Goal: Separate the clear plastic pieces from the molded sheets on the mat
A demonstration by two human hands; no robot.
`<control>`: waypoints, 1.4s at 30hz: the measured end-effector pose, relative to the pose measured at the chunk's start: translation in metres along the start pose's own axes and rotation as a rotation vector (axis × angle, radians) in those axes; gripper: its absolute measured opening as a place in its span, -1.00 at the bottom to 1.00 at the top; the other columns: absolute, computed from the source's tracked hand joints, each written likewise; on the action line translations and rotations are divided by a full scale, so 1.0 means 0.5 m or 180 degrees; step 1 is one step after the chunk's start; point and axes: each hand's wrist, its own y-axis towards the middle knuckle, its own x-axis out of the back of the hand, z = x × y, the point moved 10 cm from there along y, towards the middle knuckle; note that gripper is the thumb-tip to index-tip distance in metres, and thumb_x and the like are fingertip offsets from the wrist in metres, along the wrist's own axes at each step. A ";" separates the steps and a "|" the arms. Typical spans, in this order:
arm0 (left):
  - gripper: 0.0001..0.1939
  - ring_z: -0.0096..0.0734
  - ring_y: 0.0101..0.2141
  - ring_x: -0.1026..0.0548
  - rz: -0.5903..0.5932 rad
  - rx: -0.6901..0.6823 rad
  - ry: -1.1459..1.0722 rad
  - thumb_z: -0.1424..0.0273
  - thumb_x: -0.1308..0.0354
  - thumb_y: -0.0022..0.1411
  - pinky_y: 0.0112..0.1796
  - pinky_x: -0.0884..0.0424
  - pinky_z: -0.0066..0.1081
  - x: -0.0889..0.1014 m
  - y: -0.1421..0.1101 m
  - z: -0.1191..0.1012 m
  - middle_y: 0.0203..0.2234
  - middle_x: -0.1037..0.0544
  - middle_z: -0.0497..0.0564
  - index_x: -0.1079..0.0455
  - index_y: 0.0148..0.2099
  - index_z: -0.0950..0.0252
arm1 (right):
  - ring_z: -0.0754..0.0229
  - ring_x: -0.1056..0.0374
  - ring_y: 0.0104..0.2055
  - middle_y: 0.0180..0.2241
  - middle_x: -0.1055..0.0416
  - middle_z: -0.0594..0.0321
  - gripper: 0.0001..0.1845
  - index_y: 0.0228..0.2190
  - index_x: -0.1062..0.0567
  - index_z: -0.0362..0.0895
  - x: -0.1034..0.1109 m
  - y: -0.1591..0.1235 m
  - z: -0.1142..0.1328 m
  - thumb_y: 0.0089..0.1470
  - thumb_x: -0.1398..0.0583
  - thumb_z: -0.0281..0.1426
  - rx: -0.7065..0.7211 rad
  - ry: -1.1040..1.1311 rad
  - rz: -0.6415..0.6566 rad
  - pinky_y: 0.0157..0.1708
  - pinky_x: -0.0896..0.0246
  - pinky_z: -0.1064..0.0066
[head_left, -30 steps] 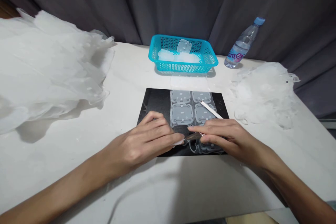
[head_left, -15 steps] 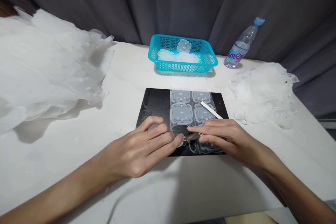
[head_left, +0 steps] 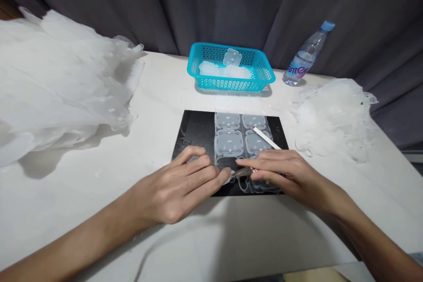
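My left hand [head_left: 185, 187] is closed, its fingertips pinching a small translucent plastic piece [head_left: 228, 179] over the lower part of the black board [head_left: 198, 128]. My right hand [head_left: 284, 169] is wrapped round a pointed metal tool [head_left: 243, 172], whose tip touches or nearly touches that piece. The tool's exact kind is hidden by the fingers. A white stick [head_left: 266, 138] juts up and left from beside the right hand; whether it is held, I cannot tell. Under both hands lies a translucent plastic sheet [head_left: 230, 143] with rounded-square shapes, partly cut open near the fingertips.
Behind the board stands a blue basket [head_left: 231, 84] with several translucent pieces inside. To its right is a water bottle [head_left: 306, 57]. A large heap of translucent sheets [head_left: 62, 83] fills the left side, and a heap of plastic scraps [head_left: 333, 119] lies at the right.
Both hands keep nearly the same position and grip. The tool's tip and the small piece have shifted very slightly.
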 end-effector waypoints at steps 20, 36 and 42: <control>-0.76 -0.40 -0.37 -0.57 0.0013 0.0121 0.0223 0.64 -0.16 0.42 -0.14 -0.44 -0.25 0.005 0.020 -0.012 -0.43 -0.61 -0.01 -0.48 0.08 0.42 | 0.19 -0.50 -0.17 -0.22 -0.60 0.17 -0.63 0.18 -0.52 -0.17 0.002 0.000 0.016 0.46 -0.12 -0.35 0.0136 -0.0094 -0.0062 -0.12 -0.35 0.37; -0.81 -0.40 -0.40 -0.51 -0.0086 0.0089 0.0300 0.65 -0.24 0.36 -0.15 -0.40 -0.23 0.001 0.011 -0.018 -0.46 -0.56 -0.01 -0.49 0.01 0.55 | 0.18 -0.54 -0.16 -0.14 -0.65 0.14 -0.65 0.16 -0.52 -0.16 0.004 -0.001 0.026 0.46 -0.12 -0.35 0.0222 -0.0284 -0.0135 -0.16 -0.37 0.35; -0.75 -0.42 -0.41 -0.49 -0.0104 0.0101 0.0338 0.64 -0.29 0.33 -0.11 -0.38 -0.21 -0.011 -0.008 -0.013 -0.46 -0.55 -0.03 -0.49 0.05 0.54 | 0.19 -0.55 -0.15 -0.12 -0.65 0.14 -0.66 0.15 -0.53 -0.17 0.007 0.002 0.029 0.46 -0.12 -0.36 0.0263 -0.0273 -0.0174 -0.14 -0.38 0.36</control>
